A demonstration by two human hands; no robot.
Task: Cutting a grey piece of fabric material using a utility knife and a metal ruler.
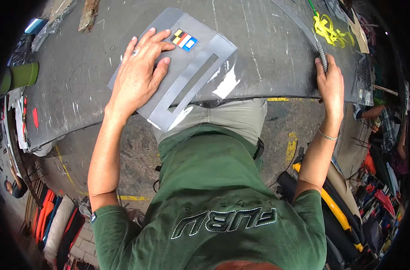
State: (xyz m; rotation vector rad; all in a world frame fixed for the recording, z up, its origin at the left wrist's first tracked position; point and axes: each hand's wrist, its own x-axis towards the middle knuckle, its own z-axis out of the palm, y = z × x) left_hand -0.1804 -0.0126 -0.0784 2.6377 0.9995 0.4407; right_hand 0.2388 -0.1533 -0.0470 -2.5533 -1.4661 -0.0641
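On the dark, scratched bench (268, 49), a grey plastic sheet (187, 76) lies flat with its lower corner hanging just past the near edge. It has a long narrow slot cut through it and a small striped sticker (184, 40) in red, yellow, black and blue near its upper edge. The left hand (139, 74) rests palm down on the sheet's left part, fingers spread and flat, gripping nothing; a ring shows on one finger. The fingertips lie just beside the sticker.

Well apart to the right, the right hand (330, 81) is curled at the bench's near edge around a dark tool with a textured grip (322, 57) that points away from the person; the tool's tip cannot be made out. A thin bracelet sits on that wrist. Beyond the tool, a tangle of yellow cutout material (328, 29) lies on the bench.

A green cylinder (20, 75) sits at the far left. Below the bench, the person's green shirt and khaki trousers fill the middle. Dark rolls and a yellow roll (335, 209) lie on the ground at the right, and orange rolled material (45, 211) at the lower left.
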